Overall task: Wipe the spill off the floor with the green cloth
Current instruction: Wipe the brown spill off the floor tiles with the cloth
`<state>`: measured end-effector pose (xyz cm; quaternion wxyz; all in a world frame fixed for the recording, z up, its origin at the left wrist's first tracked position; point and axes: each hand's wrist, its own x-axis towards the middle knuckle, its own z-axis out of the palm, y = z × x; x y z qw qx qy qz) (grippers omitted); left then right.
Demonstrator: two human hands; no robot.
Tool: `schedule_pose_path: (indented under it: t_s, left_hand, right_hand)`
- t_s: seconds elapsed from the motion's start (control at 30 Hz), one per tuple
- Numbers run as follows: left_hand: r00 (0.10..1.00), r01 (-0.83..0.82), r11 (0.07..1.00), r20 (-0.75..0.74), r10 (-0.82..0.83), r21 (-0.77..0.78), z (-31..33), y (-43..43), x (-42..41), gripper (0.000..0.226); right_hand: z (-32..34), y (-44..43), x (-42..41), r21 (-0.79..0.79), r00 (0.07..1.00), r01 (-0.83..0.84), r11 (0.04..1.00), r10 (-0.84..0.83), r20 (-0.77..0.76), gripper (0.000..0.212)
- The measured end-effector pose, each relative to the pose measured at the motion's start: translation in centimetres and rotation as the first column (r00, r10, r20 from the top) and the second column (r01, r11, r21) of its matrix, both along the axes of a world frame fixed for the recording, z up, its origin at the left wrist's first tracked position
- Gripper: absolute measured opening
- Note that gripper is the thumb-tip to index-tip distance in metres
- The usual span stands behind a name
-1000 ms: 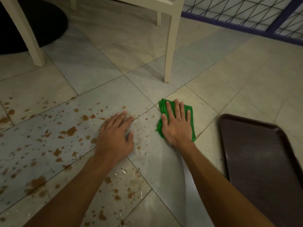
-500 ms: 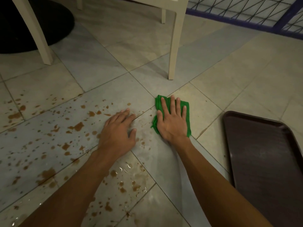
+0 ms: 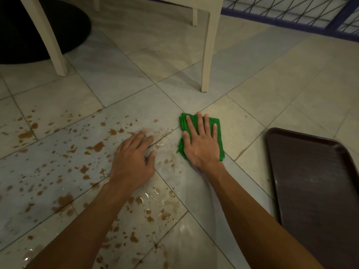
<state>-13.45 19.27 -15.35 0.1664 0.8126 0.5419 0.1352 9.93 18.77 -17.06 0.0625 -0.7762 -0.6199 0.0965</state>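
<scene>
Pressing cloth (image 3: pixel 217 126) flat under right hand (image 3: pixel 202 144), fingers straight, right of spill (image 3: pixel 93 146) | left hand (image 3: pixel 132 160) open on floor (image 3: pixel 272 94), holding nothing | brown spatter mostly unwiped at left and near.

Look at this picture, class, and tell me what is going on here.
A person has both bare hands down on a pale tiled floor. The right hand presses flat on a folded green cloth at the spill's right edge. The left hand rests flat on the wet tile beside it, holding nothing. Across the tiles to the left and nearer the camera lie brown splashes of spilled liquid, not yet wiped. A dark brown plastic tray lies on the floor to the right.
</scene>
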Motion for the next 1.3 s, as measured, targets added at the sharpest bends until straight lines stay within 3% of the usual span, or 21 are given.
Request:
schedule_pose_path:
  t_s: [0.2, 0.4, 0.6, 0.9, 1.13, 1.3]
  left_hand:
    - [0.999, 0.011, 0.996, 0.035, -0.008, -0.085, 0.6, 0.6, -0.3, 0.063]
    - [1.0, 0.023, 0.978, 0.003, -0.023, -0.208, 2.1, 1.2, -0.3, 0.064]
    - [0.999, 0.022, 0.988, -0.028, -0.027, -0.155, 2.2, 1.5, -0.8, 0.058]
    - [1.0, 0.003, 0.996, -0.031, -0.006, -0.087, 1.2, 2.8, -1.6, 0.059]
    - [1.0, -0.007, 0.995, -0.009, 0.006, -0.096, 0.6, 2.8, -1.5, 0.06]
    - [0.999, -0.011, 0.995, -0.034, 0.008, -0.098, 0.8, 3.0, -1.8, 0.062]
  right_hand:
    - [-0.2, -3.7, 0.5, 0.02, 0.981, -0.192, 0.981, 0.192, -0.003, 0.062]
    - [-0.3, -4.5, 2.1, 0.015, 0.999, -0.05, 0.999, 0.05, 0.013, 0.064]
    - [0.3, 0.0, -0.6, -0.009, 0.997, 0.072, 0.997, -0.072, -0.002, 0.065]
    - [-0.2, -0.8, -1.3, 0.03, 0.989, -0.149, 0.988, 0.149, -0.014, 0.066]
    - [-0.2, 0.9, -1.0, -0.013, 0.996, 0.083, 0.996, -0.083, 0.016, 0.063]
    - [-0.1, 1.5, -3.6, -0.001, 1.0, -0.01, 1.0, 0.01, 0.005, 0.066]
